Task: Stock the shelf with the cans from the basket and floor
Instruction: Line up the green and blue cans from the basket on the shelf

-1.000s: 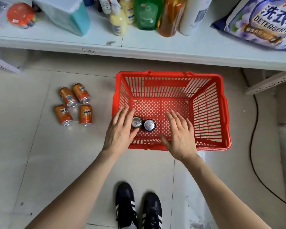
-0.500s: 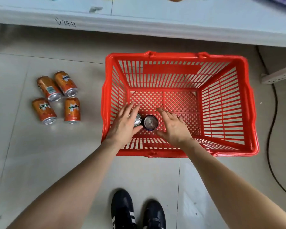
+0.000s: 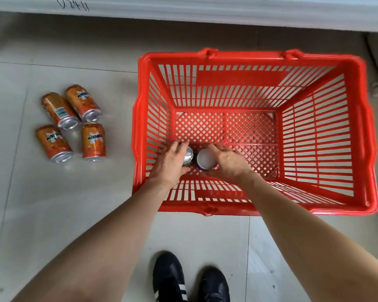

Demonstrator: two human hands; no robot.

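Beside the red basket's (image 3: 249, 56) left wall we are gripping a green can (image 3: 189, 156) in our left hand (image 3: 169, 165), a blue can (image 3: 205, 159) in our right hand (image 3: 228, 165); Mirinda cans (image 3: 94, 140) are lying outside.

A person's left forearm (image 3: 109, 232) and right forearm (image 3: 292, 225) fill the lower corners of the frame, bare to the wrist. The left hand (image 3: 170, 164) and right hand (image 3: 229, 166), at centre, are likewise uncovered. At bottom centre is a pair of dark, low-cut trainers. The left shoe (image 3: 168, 273) carries slanted white stripes (image 3: 179, 293) near the frame's lower edge, and the right shoe (image 3: 214, 284) shows a plain dark upper.
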